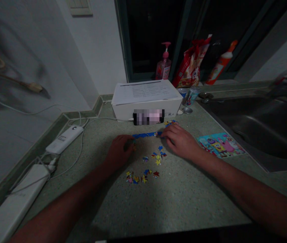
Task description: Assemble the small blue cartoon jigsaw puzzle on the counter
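The blue puzzle strip (146,135) lies on the table (184,195) between the left hand (119,150) and the right hand (180,141), one at each end. Whether either grip is clamped, I cannot tell. An inward push may buckle it and scatter the loose pieces (156,158).

One head-worn view looks forward and down from the near edge of the table (184,202), close above it, facing the window (158,33) at its far edge.
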The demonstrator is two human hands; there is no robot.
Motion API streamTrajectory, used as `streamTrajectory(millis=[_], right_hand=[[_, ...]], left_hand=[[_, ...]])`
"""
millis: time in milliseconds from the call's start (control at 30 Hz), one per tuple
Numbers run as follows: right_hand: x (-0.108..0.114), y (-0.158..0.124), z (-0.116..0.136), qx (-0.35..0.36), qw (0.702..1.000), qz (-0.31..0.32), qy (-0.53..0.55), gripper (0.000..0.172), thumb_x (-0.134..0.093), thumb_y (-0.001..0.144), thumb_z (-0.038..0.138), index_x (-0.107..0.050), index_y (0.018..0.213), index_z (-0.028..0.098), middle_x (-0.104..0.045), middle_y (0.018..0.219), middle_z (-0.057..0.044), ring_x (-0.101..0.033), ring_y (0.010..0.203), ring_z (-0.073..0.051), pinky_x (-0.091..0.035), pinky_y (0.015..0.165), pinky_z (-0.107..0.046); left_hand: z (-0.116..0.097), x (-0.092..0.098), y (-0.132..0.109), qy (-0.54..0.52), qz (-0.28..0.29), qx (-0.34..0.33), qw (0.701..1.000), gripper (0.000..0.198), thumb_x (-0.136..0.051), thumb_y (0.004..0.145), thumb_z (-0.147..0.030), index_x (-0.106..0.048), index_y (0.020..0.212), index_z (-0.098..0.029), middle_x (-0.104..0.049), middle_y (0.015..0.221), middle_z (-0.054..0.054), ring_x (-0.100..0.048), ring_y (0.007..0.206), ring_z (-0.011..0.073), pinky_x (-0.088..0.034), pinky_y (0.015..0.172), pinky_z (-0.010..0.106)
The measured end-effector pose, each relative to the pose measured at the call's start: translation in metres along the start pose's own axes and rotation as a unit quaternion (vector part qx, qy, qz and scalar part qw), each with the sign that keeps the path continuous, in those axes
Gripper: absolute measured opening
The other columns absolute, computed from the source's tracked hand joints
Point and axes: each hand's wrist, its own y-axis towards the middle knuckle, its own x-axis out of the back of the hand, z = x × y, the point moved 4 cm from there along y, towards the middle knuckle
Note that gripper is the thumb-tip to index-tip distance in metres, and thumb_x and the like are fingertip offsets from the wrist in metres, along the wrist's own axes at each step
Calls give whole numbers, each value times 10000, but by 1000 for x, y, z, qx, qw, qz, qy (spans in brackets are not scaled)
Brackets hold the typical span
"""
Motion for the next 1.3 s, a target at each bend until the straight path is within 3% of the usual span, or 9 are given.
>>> streamTrajectory(millis=[200, 333, 400, 533, 667, 833, 1300], right_hand=[[21, 4, -9, -14, 1000, -22, -11, 317, -510, 964, 159, -778, 1107, 251, -754, 1106, -105, -674, 1127, -317, -549, 1026, -521], [47, 5, -17, -54, 996, -68, 38, 345, -512, 912, 114, -780, 1073, 259, -788, 1071, -73, -717, 1071, -301, -566, 991, -504], [51, 4, -17, -62, 994, -53, 66, 345, -519, 913, 108, -786, 1064, 264, -799, 1046, -56, -737, 1017, -279, -583, 946, -470], [32, -3, -4, -14, 995, 56, 85, 289, -576, 968, 131, -785, 1091, 288, -798, 1077, -40, -750, 1024, -245, -597, 935, -416], [6, -11, 3, 3, 992, 109, 66, 286, -641, 977, 120, -778, 1173, 278, -785, 1116, -51, -757, 1020, -232, -611, 899, -367], [-6, -15, 4, 14, 991, 114, 64, 288, -681, 989, 138, -769, 1227, 273, -778, 1138, -59, -754, 1022, -224, -613, 878, -351], [-7, -15, 8, 8, 988, 147, 47, 215, -674, 984, 129, -736, 1152, 248, -741, 1122, -64, -743, 1006, -227, -603, 848, -355]], left_hand=[[1, -1, -1, 1, -1, -1, 1000, 271, -616, 920, -247, -751, 1154, -271, -790, 1177, 90, -724, 1155, 320, -565, 1079, 577], [2, -1, 0, 2, 2, -4, 1000, 263, -624, 920, -238, -743, 1153, -263, -787, 1178, 101, -723, 1151, 326, -567, 1078, 583], [2, -2, 0, 3, 4, -2, 1000, 256, -626, 932, -246, -738, 1161, -267, -786, 1179, 97, -722, 1151, 321, -570, 1076, 570], [3, -2, -1, 15, 7, 1, 1000, 263, -633, 931, -237, -735, 1171, -266, -786, 1184, 88, -717, 1159, 313, -568, 1083, 541], [3, -2, -1, 25, 15, 3, 1000, 284, -633, 927, -242, -735, 1191, -230, -781, 1194, 97, -712, 1168, 307, -560, 1098, 518], [2, -1, -1, 19, 14, 1, 1000, 287, -637, 922, -223, -738, 1190, -230, -782, 1193, 94, -713, 1165, 307, -557, 1104, 515], [4, -3, -1, 14, 6, -1, 1000, 284, -631, 932, -224, -743, 1192, -226, -779, 1191, 101, -709, 1163, 311, -560, 1090, 515]])
